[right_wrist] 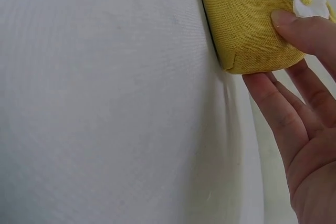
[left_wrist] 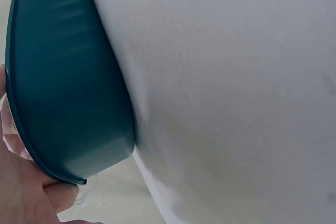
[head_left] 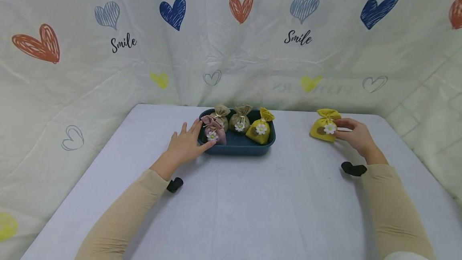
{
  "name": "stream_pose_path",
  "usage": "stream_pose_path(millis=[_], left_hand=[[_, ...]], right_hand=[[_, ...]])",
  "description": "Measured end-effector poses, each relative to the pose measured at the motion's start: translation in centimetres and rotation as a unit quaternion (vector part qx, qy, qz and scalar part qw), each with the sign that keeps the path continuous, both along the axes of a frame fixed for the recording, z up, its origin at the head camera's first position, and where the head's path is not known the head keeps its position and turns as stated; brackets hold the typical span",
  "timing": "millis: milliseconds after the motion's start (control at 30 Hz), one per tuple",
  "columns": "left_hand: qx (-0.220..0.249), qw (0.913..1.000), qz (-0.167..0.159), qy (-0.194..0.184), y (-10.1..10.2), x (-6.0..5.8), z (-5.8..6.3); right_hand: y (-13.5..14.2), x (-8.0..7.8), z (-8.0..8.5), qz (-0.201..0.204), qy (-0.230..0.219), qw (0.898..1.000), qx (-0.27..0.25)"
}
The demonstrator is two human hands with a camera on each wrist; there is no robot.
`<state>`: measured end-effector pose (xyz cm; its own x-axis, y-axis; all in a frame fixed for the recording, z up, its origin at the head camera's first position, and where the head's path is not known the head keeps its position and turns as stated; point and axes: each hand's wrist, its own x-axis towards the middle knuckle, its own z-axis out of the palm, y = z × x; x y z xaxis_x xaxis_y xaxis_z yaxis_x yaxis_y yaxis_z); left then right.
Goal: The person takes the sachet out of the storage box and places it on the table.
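Note:
My right hand (head_left: 355, 135) pinches a yellow drawstring pouch (head_left: 320, 128) with a white daisy at the right back of the table. In the right wrist view the thumb presses the pouch's front (right_wrist: 247, 35) while fingers reach behind its side. My left hand (head_left: 185, 143) lies spread at the left end of a dark teal tray (head_left: 236, 150), thumb over the front rim and fingertips at the end rim. Inside the tray sit a pink pouch (head_left: 218, 135), two beige pouches, one in the middle (head_left: 241, 122) and one behind the pink (head_left: 221, 111), and another yellow pouch (head_left: 257, 131).
A white-covered table (head_left: 252, 204) spreads under everything, with its back edge just behind the tray. Behind it hangs a pale sheet (head_left: 267, 59) printed with hearts. Black wrist-camera mounts (head_left: 353, 169) stick out below both wrists.

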<state>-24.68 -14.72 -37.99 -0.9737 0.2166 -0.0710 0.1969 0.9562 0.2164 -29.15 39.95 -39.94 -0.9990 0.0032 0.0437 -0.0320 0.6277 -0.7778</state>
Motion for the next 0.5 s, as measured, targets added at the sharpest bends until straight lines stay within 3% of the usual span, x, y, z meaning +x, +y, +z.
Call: stream_pose_path(millis=[500], left_hand=[[0.006,1.0000,0.000,-0.006,-0.04,0.09,0.21]], right_hand=[[0.11,0.11,-0.22,0.011,0.004,1.000,-0.003]])
